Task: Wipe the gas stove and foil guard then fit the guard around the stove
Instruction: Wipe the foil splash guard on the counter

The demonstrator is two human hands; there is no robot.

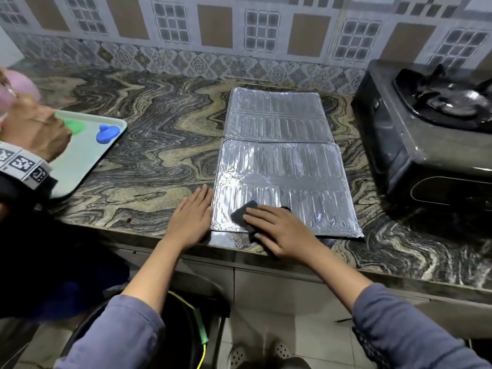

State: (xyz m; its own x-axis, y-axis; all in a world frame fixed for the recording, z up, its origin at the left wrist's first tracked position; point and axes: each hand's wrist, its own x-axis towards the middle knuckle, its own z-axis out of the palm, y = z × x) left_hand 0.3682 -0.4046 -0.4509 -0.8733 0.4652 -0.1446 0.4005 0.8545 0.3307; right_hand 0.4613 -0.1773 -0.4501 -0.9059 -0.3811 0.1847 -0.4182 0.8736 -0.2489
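Note:
A silver ribbed foil guard [282, 166] lies flat on the marbled counter, its panels spread toward the wall. My right hand [282, 230] presses a dark grey cloth [243, 213] onto the guard's near left corner. My left hand [193, 218] lies flat on the counter, fingers apart, touching the guard's left edge. The black gas stove [426, 129] stands at the right, apart from the guard, with its burner at the far right.
A pale tray [80, 166] with a blue object [107, 133] and a green one sits at the counter's left. Another person's hand [34, 129] with a patterned wristband hovers over the tray. The counter's front edge [292, 265] runs just below my hands.

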